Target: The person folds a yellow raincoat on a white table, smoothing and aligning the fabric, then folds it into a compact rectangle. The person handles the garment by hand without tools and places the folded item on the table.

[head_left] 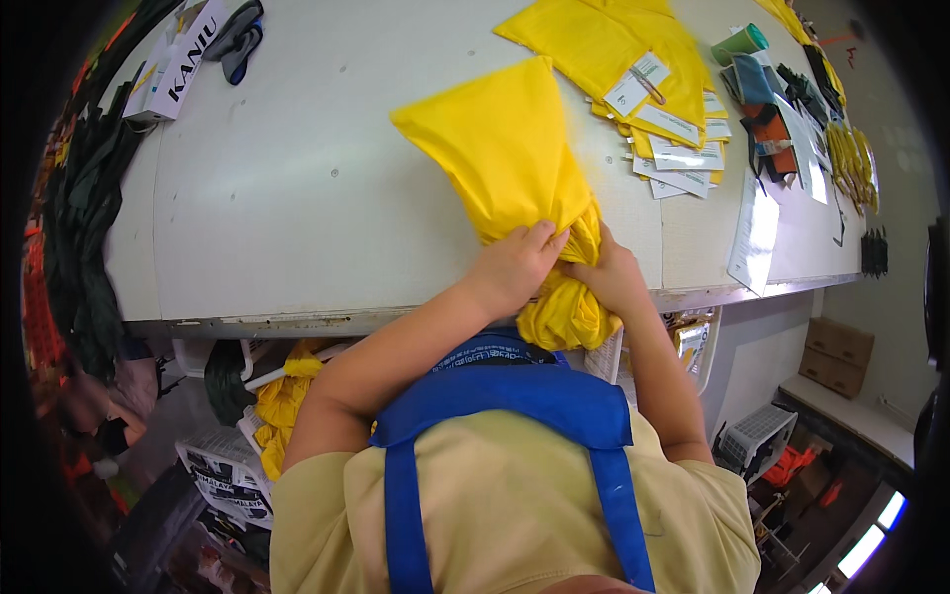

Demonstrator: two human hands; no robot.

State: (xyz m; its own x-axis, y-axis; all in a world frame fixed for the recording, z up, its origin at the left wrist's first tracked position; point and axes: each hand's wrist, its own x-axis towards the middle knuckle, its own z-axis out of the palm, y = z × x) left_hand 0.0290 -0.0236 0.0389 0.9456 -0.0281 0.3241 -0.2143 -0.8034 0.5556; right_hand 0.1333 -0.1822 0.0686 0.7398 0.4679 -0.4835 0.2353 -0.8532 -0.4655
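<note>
A yellow fabric bag (505, 139) lies partly flat on the pale table, its near end bunched up at the table's front edge. My left hand (517, 267) is closed on the gathered cloth from the left, fingers pinching the folds. From the right, my right hand (609, 277) grips the same bunched part. Below both hands a crumpled clump of the yellow cloth (566, 315) hangs over the edge. What lies inside the folds is hidden.
A stack of yellow pieces (618, 49) with white tags (683, 153) lies at the far right of the table (297, 198). Further right are a green roll (740, 42) and papers (757, 233). A white box (176, 61) and dark straps (87, 208) sit left.
</note>
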